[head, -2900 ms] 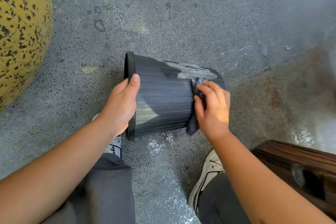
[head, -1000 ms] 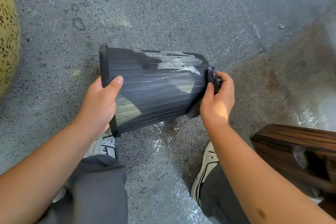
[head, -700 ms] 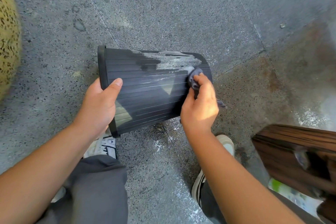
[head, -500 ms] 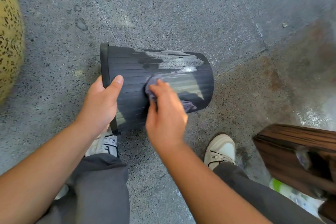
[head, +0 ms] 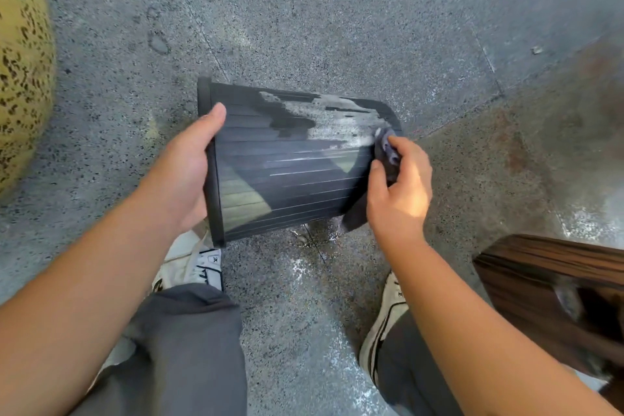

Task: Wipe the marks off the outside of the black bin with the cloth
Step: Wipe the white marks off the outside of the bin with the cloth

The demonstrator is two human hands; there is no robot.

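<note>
The black ribbed bin (head: pixel 287 176) is held on its side above the floor, rim to the left, base to the right. A grey-white smear (head: pixel 337 118) covers its upper far side. My left hand (head: pixel 185 176) grips the rim, thumb lying on the outer wall. My right hand (head: pixel 400 192) holds a dark grey cloth (head: pixel 386 152), pressed against the bin at its base end, just below the smear. A tail of the cloth hangs down beside the base.
A speckled grey stone floor (head: pixel 337 10) lies under everything, with wet patches near my two shoes (head: pixel 199 267). A big yellow spotted rounded object (head: pixel 23 61) stands at the left. A dark wooden piece of furniture (head: pixel 553 290) is at the lower right.
My right hand slid the cloth from the base end leftward to the middle of the bin wall, then back right to the base end. The left hand kept its grip on the rim.
</note>
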